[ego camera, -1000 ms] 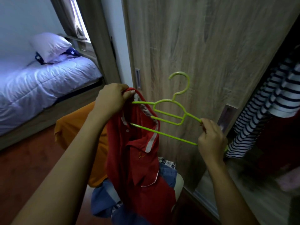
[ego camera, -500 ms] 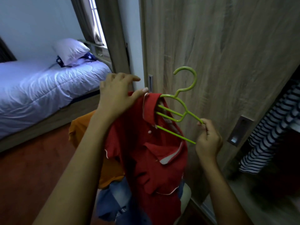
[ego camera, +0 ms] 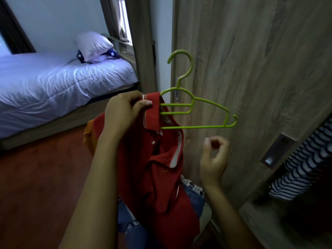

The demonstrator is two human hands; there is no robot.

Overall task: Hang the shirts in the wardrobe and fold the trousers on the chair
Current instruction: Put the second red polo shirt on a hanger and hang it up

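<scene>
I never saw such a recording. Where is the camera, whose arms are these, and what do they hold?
There is no machine. The one picture comes from a camera worn on a person's head, looking down, so both arms are that person's own. The left hand pinches the collar of a red shirt, and one end of a green hanger goes under that collar. The right hand, blurred, is below the hanger and holds nothing. Behind the shirt lie blue jeans and an orange garment. At the right is the wardrobe door, with a striped shirt hanging beyond it; at the left, a bed.
</scene>
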